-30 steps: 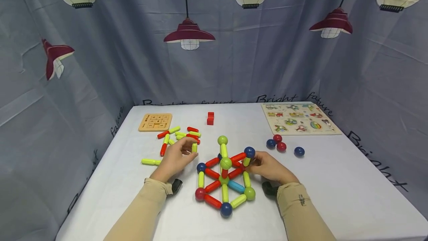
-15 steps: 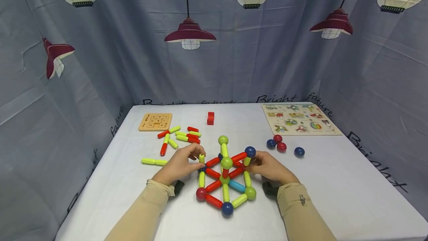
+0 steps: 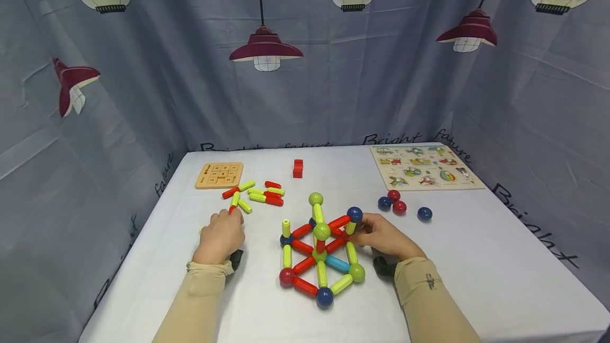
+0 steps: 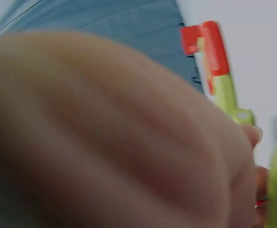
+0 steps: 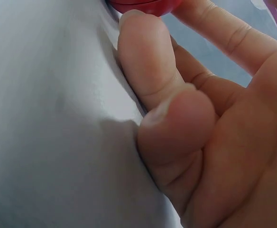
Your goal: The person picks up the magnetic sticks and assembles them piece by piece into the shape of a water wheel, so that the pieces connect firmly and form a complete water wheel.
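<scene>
A magnetic stick-and-ball frame (image 3: 320, 255) stands on the table, a lime ball (image 3: 322, 231) raised over its middle. On its left, a lime stick (image 3: 286, 228) stands upright on a blue ball (image 3: 286, 241). My left hand (image 3: 221, 235) is away to the left, over the loose sticks, back of the hand up. Its fingers reach down by a red stick (image 3: 232, 208); the hand hides what they hold, if anything. My right hand (image 3: 383, 237) steadies the frame's right side, fingers around the red ball (image 5: 145, 6) under a lime stick (image 3: 350, 227) topped by a blue ball (image 3: 355, 214).
Several loose red and lime sticks (image 3: 266, 198) lie at the back left. Behind them are a wooden number puzzle (image 3: 219, 175) and a red block (image 3: 297, 169). Loose red and blue balls (image 3: 399, 207) and a picture board (image 3: 424, 168) lie at the right.
My left hand brought a lime stick to the frame's left blue ball, let it go standing upright there, and moved left to the loose sticks. The right hand stayed at the frame.
</scene>
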`<state>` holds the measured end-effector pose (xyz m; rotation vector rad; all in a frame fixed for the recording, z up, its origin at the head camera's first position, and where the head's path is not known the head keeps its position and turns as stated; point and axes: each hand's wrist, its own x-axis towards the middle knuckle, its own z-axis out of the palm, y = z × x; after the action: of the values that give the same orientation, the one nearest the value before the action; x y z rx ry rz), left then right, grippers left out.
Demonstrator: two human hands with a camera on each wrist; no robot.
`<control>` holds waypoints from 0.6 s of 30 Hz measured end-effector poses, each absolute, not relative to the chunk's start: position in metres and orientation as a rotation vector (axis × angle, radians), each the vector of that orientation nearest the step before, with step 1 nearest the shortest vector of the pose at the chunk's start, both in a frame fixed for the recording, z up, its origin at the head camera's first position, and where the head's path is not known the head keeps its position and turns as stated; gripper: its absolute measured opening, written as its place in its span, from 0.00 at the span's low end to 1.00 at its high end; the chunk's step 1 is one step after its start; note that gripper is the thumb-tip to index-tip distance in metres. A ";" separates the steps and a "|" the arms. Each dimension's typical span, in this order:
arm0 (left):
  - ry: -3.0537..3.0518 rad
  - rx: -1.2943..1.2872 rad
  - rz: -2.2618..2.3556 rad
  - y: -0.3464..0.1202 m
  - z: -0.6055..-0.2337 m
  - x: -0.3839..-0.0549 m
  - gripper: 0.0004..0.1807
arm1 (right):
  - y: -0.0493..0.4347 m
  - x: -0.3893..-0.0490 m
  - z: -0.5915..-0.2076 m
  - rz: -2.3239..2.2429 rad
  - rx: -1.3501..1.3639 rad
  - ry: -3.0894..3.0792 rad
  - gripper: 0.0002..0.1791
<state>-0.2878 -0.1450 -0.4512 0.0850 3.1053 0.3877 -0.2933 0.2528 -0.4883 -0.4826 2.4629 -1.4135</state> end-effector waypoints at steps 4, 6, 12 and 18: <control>3.037 0.144 0.514 -0.145 -0.458 -0.290 0.10 | 0.250 -0.294 -0.489 -1.406 -0.475 2.460 0.16; 3.010 0.206 0.582 -0.141 -0.460 -0.292 0.15 | 0.251 -0.293 -0.489 -1.410 -0.478 2.463 0.16; 3.035 0.239 0.636 -0.134 -0.467 -0.295 0.23 | 0.252 -0.294 -0.488 -1.408 -0.494 2.465 0.16; 3.118 0.270 0.652 -0.131 -0.475 -0.303 0.12 | 0.251 -0.293 -0.488 -1.401 -0.500 2.474 0.16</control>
<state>-0.3032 -0.1312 -0.4753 0.2703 3.1179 0.6523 -0.2933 0.2509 -0.4884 -0.5004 2.4744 -1.4012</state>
